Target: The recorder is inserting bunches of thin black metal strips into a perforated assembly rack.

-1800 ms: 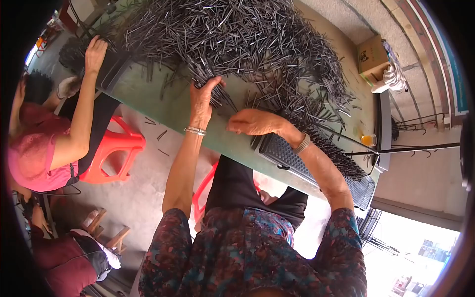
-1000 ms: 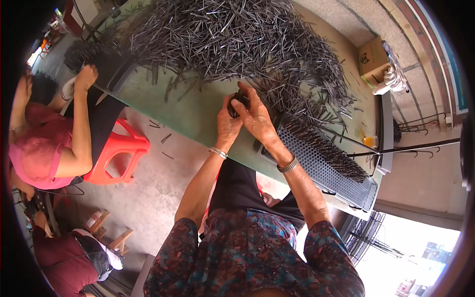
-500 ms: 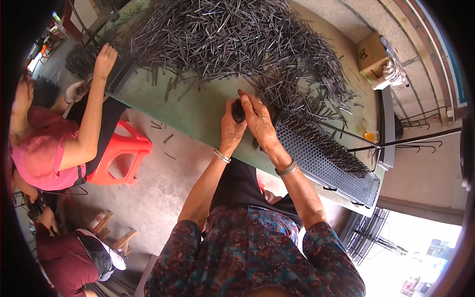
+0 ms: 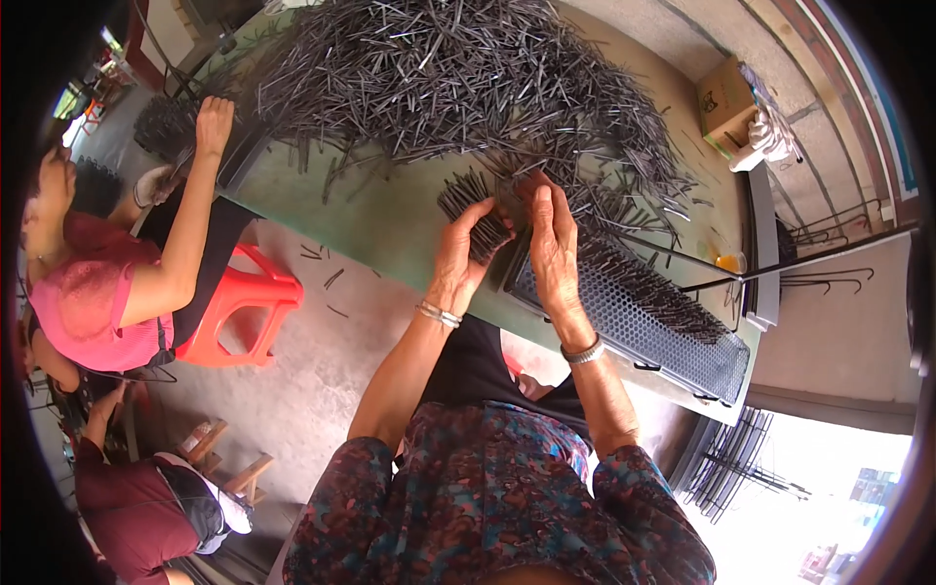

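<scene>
A bunch of thin dark sticks is gripped in my left hand, its ends fanning out above the fingers. Close beside it, my right hand is at the near left end of a black perforated rack. The right fingers are stretched upward, their tips at the edge of the loose sticks; the thumb side is partly hidden. Rows of similar dark sticks stand in the rack's far side. A large heap of loose dark sticks spreads beyond both hands over the green tabletop.
A cardboard box with white gloves stands at the far right. An orange-yellow cup is beside the rack. At left, a co-worker in pink sits on a red stool. Another person in maroon is lower left.
The bunch in my left hand has tilted, so its fanned sticks now show. My right hand has moved right, away from the left hand and toward the rack's end.
</scene>
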Motion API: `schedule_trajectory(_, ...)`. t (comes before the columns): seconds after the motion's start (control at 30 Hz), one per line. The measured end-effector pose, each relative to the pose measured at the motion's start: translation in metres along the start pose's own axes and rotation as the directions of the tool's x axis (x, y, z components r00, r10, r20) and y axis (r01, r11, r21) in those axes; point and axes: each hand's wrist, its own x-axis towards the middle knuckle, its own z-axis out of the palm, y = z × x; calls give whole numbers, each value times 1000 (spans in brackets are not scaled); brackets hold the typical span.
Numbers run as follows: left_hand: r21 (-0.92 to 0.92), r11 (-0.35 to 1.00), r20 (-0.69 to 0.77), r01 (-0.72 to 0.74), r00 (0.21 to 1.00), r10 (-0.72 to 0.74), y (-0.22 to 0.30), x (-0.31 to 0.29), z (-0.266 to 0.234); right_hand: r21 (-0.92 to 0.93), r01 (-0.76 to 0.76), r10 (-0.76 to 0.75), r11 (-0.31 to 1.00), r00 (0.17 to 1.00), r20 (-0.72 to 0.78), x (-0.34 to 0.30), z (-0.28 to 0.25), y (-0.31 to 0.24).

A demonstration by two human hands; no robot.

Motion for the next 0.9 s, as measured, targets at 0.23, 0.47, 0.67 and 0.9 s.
schedule_trajectory(0.23, 62, 994, -22, 90, 996, -89, -25, -40, 31, 70, -65, 72, 995, 991, -110, -30, -15, 10)
schedule_trajectory(0.47, 351, 930, 130, 109, 978, -164, -37, -85, 44, 13, -262, 255, 965, 949, 188, -37, -82, -27)
schedule_trajectory(0.67, 314, 940, 92, 137, 980, -174, -55, -100, 46, -34, -266, 267, 963, 939, 216, -48, -92, -20)
schedule_trajectory(0.9, 398, 911, 21, 108, 992, -127, -59, -105, 46, -25, -267, 266, 963, 937, 227, -58, -102, -20)
